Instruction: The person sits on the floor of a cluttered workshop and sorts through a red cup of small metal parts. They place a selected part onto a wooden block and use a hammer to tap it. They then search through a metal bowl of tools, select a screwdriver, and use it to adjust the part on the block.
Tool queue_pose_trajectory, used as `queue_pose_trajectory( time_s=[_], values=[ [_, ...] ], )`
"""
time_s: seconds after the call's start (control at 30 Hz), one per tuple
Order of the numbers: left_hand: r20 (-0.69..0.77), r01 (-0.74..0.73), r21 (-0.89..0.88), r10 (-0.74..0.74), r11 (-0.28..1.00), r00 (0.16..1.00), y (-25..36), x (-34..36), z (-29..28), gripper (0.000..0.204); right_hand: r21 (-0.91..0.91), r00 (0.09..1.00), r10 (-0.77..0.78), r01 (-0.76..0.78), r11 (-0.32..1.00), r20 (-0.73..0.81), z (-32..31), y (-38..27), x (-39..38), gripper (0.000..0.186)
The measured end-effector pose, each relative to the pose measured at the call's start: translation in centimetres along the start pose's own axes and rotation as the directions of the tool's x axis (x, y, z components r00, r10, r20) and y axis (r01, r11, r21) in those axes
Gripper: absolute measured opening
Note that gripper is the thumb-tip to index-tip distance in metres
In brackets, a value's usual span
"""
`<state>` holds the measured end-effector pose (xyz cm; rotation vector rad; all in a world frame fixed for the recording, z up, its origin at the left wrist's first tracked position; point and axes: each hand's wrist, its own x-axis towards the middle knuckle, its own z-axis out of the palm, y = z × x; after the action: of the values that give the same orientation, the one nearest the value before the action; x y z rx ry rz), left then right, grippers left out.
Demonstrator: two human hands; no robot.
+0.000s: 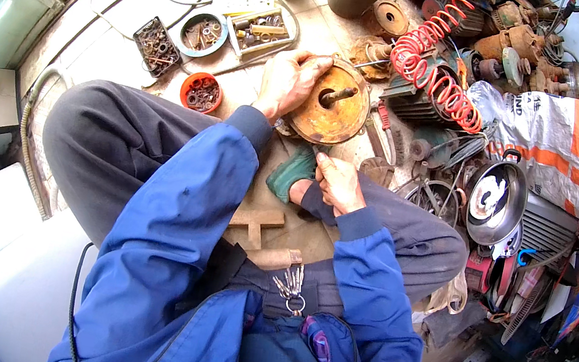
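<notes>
A rusty, round, orange-brown metal housing [324, 114] with a dark shaft [338, 96] sticking out of its middle is tilted up in front of me. My left hand [291, 84] grips its left side, with the thumb and fingers at the upper rim. Just below the housing's lower edge is my right hand [340, 185], its fingers curled closed. A small dark end shows at the fingertips, but what it belongs to is hidden. My foot in a green shoe [292, 172] lies beneath, between the housing and my right hand.
Beyond my left knee are a red bowl [201, 93], a black tray [156, 48], a round tin [203, 35] and a parts box [260, 29], all with small hardware. Red-handled pliers [383, 124], a coiled red hose [439, 46], motors and a steel pan [496, 202] crowd the right.
</notes>
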<state>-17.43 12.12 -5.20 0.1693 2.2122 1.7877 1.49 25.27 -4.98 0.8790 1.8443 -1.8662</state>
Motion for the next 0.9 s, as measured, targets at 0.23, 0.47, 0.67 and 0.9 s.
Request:
queue_pose_trajectory(
  time_s=[0.23, 0.47, 0.67, 0.9],
  values=[
    [-0.046, 0.015, -0.024, -0.016, 1.0, 0.999, 0.0, -0.2, 0.3, 0.035, 0.125, 0.99, -0.015, 0.033, 0.992, -0.143, 2.8, 1.2, -0.8, 0.046],
    [-0.094, 0.011, -0.126, -0.022, 0.992, 0.995, -0.6, 0.2, 1.1, 0.026, 0.337, 0.951, 0.038, 0.071, 0.939, -0.307, 6.3, 3.7, -0.6, 0.047],
    [-0.102, 0.008, -0.117, -0.02, 0.993, 0.995, -0.6, -0.1, 1.1, 0.024, 0.491, 0.92, 0.158, 0.043, 0.87, -0.359, 9.7, 2.3, -1.1, 0.046],
    [-0.082, 0.031, -0.034, -0.033, 0.999, 0.996, 0.7, -0.5, 0.4, 0.031, 0.479, 0.891, 0.144, 0.09, 0.873, -0.431, 11.0, 2.7, -0.8, 0.045]
  ],
)
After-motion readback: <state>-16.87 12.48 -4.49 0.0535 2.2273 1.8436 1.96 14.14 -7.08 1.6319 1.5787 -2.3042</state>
